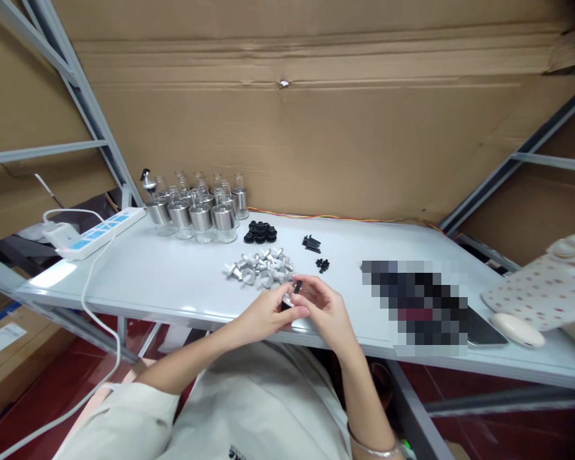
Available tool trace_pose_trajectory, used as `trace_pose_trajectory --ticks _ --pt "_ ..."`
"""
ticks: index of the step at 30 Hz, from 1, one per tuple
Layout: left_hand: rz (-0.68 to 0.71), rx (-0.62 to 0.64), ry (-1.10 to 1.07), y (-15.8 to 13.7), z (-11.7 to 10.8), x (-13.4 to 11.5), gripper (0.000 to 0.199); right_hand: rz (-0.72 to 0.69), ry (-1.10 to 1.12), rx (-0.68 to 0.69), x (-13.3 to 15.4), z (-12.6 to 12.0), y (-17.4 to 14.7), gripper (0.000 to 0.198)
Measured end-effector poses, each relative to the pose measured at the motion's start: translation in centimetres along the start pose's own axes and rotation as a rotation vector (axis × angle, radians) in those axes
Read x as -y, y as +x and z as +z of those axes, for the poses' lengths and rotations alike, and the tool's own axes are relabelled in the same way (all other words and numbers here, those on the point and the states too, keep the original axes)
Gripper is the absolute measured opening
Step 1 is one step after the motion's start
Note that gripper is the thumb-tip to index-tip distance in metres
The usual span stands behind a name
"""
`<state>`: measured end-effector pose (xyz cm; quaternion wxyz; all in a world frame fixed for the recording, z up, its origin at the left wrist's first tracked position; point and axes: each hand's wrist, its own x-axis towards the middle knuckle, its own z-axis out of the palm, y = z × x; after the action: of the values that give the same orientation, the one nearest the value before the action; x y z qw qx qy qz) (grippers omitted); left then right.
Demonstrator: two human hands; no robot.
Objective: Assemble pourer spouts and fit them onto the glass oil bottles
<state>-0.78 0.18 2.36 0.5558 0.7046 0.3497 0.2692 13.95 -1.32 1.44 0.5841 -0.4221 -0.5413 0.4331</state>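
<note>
Close together at the table's front edge, my left hand and my right hand are both closed around one pourer spout. My left fingers grip its body, which my fingers partly hide. At its top, by my right fingertips, shows a small black flap. Just beyond my hands lies a pile of silver spouts with white stems. Black ribbed stoppers stand grouped behind that pile. Farther right are thin black flaps and a small heap of tiny black pieces.
Several glass bottles with steel sleeves stand at the back left; one bears a spout. A white power strip with a cable lies at the left edge. To the right are a blurred-out dark device, a white mouse-like object and a dotted bag.
</note>
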Motion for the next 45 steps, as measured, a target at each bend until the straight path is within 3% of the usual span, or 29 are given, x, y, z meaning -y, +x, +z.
trace_pose_trajectory --ticks 3,7,12,16,18,23,24,26,32,34,37,45 --pt "-0.015 0.004 0.08 0.1 0.1 -0.3 0.028 -0.125 -0.277 -0.013 0.2 -0.7 0.0 0.016" --pt "0.013 -0.01 0.115 0.2 0.2 -0.2 0.024 -0.242 -0.389 -0.034 0.2 -0.5 -0.1 0.011" --pt "0.077 0.028 0.232 0.0 0.1 -0.4 0.024 -0.19 -0.438 -0.121 0.0 -0.2 -0.4 0.029" --pt "0.088 0.044 0.195 -0.3 0.1 -0.9 0.022 -0.176 -0.328 -0.243 0.7 -0.8 0.3 0.024" --pt "0.067 0.045 0.165 -0.5 0.1 -1.1 0.022 -0.221 -0.364 -0.298 1.6 -1.7 1.9 0.02" --pt "0.036 0.049 0.149 -0.7 0.1 -1.4 0.021 -0.235 -0.478 -0.209 3.8 -4.9 9.7 0.013" --pt "0.032 0.052 0.15 -0.7 0.1 -1.5 0.021 -0.214 -0.576 -0.252 3.9 -5.4 11.5 0.011" --pt "0.024 0.063 0.156 -0.8 0.1 -1.6 0.021 0.012 -0.825 -0.219 3.6 -6.4 14.5 0.015" --pt "0.027 0.07 0.154 -0.8 0.1 -1.6 0.023 0.319 -0.954 -0.089 -0.3 -8.4 18.4 0.011" --pt "0.022 0.068 0.168 -0.8 0.1 -1.6 0.023 0.399 -0.989 -0.049 -1.6 -8.9 18.7 0.021" --pt "0.018 0.063 0.188 -0.9 0.0 -1.7 0.023 0.45 -1.088 -0.027 -2.8 -9.3 19.2 0.034" --pt "0.017 0.057 0.184 -1.0 0.1 -1.7 0.024 0.416 -1.316 0.035 -3.5 -8.3 19.8 0.031"
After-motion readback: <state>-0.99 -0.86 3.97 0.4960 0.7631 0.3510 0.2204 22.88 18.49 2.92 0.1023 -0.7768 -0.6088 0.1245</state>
